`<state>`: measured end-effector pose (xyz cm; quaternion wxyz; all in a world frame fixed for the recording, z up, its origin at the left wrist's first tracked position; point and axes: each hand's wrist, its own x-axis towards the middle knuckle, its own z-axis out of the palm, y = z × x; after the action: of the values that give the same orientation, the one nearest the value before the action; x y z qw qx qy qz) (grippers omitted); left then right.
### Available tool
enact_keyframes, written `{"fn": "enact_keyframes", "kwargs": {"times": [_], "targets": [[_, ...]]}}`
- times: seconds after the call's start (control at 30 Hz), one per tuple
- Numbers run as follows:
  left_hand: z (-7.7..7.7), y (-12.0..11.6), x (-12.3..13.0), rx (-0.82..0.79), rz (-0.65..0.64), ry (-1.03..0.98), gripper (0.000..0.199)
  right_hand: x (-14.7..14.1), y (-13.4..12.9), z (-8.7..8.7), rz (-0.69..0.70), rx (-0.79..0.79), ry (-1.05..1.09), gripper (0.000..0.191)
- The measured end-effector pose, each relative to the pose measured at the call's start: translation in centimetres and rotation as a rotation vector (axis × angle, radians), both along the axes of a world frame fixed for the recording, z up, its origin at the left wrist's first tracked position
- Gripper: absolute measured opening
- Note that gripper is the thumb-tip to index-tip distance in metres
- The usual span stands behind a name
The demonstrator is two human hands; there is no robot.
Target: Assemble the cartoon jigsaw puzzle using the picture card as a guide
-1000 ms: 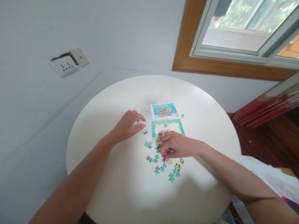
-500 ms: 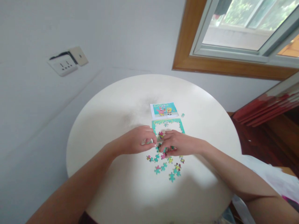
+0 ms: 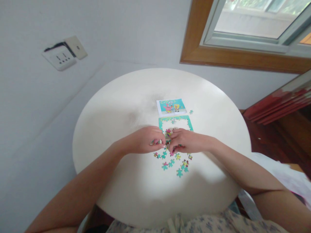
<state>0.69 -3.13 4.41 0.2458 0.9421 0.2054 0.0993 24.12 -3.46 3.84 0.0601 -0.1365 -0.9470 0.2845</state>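
- Hands, two: left hand (image 3: 147,139) and right hand (image 3: 185,141), just beside each other over the near edge of the puzzle board.
- Left hand state: fingers curled, thumb tip close to the fingertips; whether a piece is pinched between them cannot be told.
- Right hand state: fingers bent down among the pieces; whether they grip one cannot be told.
- Puzzle board, one: teal border (image 3: 190,124) assembled around a pale centre; it lies flat on the table, its near part covered by the hands.
- Inside the border, one character piece (image 3: 173,121) near the far edge, and a pink section (image 3: 168,132) near the left hand.
- Loose pieces (image 3: 179,173): at least ten visible on the near side of the hands (several touch or overlap, so no exact total).
- Stray piece (image 3: 191,112), one, to the right of the picture card.
- Picture card (image 3: 172,106), one, just beyond the board.
- Table (image 3: 109,106), one, round and white.
- Wall plates (image 3: 62,60), two, on the left.
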Motion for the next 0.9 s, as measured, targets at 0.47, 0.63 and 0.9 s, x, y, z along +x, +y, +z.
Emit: {"fn": "enact_keyframes", "kwargs": {"times": [0.47,0.63,0.9], "targets": [[-1.3,-0.9,1.1,-0.001,-0.056,0.028,0.011,0.1,0.0,-0.5,-0.017,-0.086,0.035,0.006],[-1.0,-0.9,1.2,0.006,-0.045,-0.004,0.013,0.3,0.3,0.1,-0.042,-0.212,0.097,0.006],[-0.3,-0.1,0.8,0.056,0.188,-0.183,0.019,0.3,1.1,-0.4,-0.513,-0.261,0.355,0.005]]}}
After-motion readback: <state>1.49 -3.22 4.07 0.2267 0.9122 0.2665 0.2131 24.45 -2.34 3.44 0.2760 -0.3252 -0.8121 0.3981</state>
